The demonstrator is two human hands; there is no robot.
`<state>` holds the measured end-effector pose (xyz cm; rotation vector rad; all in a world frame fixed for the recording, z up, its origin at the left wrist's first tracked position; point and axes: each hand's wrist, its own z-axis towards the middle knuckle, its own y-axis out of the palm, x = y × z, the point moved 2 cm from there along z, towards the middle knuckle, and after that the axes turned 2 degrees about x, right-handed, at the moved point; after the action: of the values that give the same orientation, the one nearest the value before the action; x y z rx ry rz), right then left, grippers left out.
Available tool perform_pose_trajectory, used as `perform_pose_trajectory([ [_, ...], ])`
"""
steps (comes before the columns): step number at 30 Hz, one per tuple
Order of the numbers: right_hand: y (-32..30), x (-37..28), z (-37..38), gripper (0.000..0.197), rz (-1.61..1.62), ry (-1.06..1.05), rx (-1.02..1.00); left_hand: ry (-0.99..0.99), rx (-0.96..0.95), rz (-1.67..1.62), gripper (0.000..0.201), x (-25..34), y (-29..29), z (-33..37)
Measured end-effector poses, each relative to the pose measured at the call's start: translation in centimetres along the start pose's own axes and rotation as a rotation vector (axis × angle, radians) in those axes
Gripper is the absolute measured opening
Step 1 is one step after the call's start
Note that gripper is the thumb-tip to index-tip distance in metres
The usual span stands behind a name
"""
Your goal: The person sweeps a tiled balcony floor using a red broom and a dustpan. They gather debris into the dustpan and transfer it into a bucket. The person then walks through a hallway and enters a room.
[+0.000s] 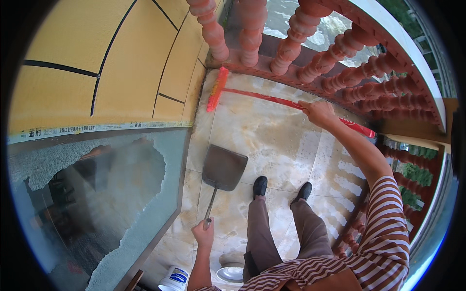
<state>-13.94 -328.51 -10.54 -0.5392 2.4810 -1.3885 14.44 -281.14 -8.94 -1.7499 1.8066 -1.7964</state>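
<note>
My left hand point(203, 233) is closed round the handle of a dark metal dustpan point(225, 167), whose flat pan is over the tiled floor near the wall side. My right hand point(319, 114) grips the red pole of a broom point(217, 89). The broom's head, with orange-red bristles, is in the far left corner, beside the yellow wall and the balustrade's base. Its pole runs across to the right, and the end sticks out past my hand. From here I cannot make out any sweepings in the pan.
A red balustrade point(289, 41) curves along the far and right sides. To the left stand a yellow wall point(131, 58) and a window point(111, 194) with peeling film. A white bucket point(174, 278) and a pale round basin point(230, 274) sit near my legs. The stained floor point(272, 131) looks wet.
</note>
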Motion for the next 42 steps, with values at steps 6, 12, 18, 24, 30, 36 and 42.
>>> perform_pose_trajectory([
  [6, 2.0, 2.4, 6.4, 0.03, 0.074, 0.127, 0.018, -0.008, 0.013, 0.009, 0.04, -0.6, 0.5, 1.4],
  [12, 7.3, 8.3, -4.8, 0.036, 0.166, 0.336, -0.148, 0.033, -0.012, -0.022, 0.041, 0.0, 1.5, 1.4],
  [18, 11.9, 1.6, -9.2, 0.036, 0.478, 0.258, -0.169, 0.036, -0.153, 0.086, 0.033, -1.3, 2.8, 1.2],
  [24, 14.4, -10.7, -6.0, 0.015, 1.903, 0.355, -0.72, 0.138, -0.651, -0.005, 0.044, 6.8, 1.1, 1.5],
  [30, 16.1, -24.9, -7.1, 0.011, 2.186, 0.407, -0.43, -0.034, -0.789, -0.034, 0.088, 18.0, 3.5, -2.3],
  [36, 14.8, -34.5, 4.4, 0.009, 2.488, 0.384, -0.491, 0.216, -0.154, 0.764, 0.059, 10.6, 0.8, 8.4],
  [42, 15.8, -40.5, 2.9, 0.008, 2.503, 0.553, -0.485, 0.35, -0.178, 0.686, 0.049, 3.4, -5.5, 12.1],
])
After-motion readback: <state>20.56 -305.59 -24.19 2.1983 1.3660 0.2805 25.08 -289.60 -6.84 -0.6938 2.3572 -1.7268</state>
